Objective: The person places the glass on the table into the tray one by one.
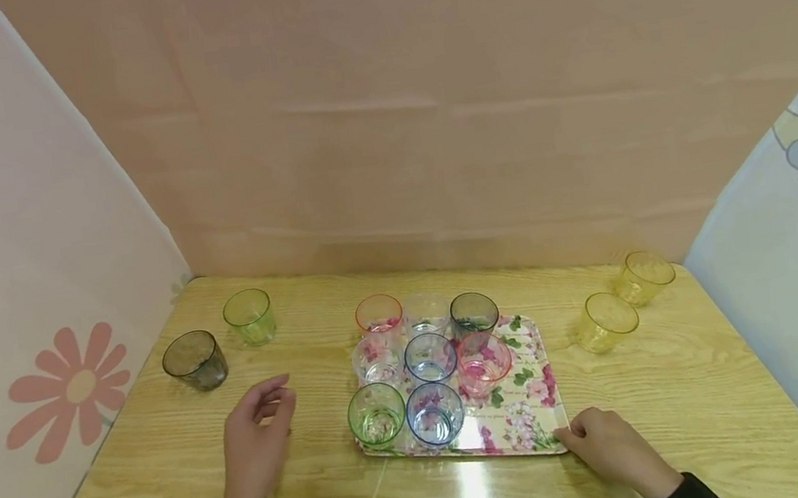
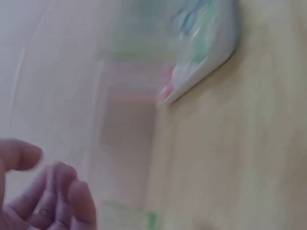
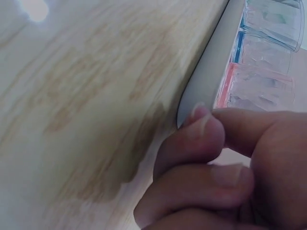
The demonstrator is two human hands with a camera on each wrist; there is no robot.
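A floral tray (image 1: pixel 532 400) lies mid-table with several tinted glasses standing on its left and middle part. Among them are a green glass (image 1: pixel 377 416) and a blue glass (image 1: pixel 435 415) at the front edge, and a grey glass (image 1: pixel 474 315) behind. My right hand (image 1: pixel 614 448) pinches the tray's front right corner between thumb and curled fingers; the right wrist view shows the grip close up. My left hand (image 1: pixel 258 440) hovers left of the tray with loosely bent fingers and holds nothing. In the blurred left wrist view, its fingers (image 2: pixel 62 191) are apart from the tray.
At the back left stand a dark grey glass (image 1: pixel 196 361) and a green glass (image 1: pixel 251 317). Two yellow glasses (image 1: pixel 608 322) stand close together on the right. Fabric panels border the wooden table (image 1: pixel 722 400) at the back and both sides.
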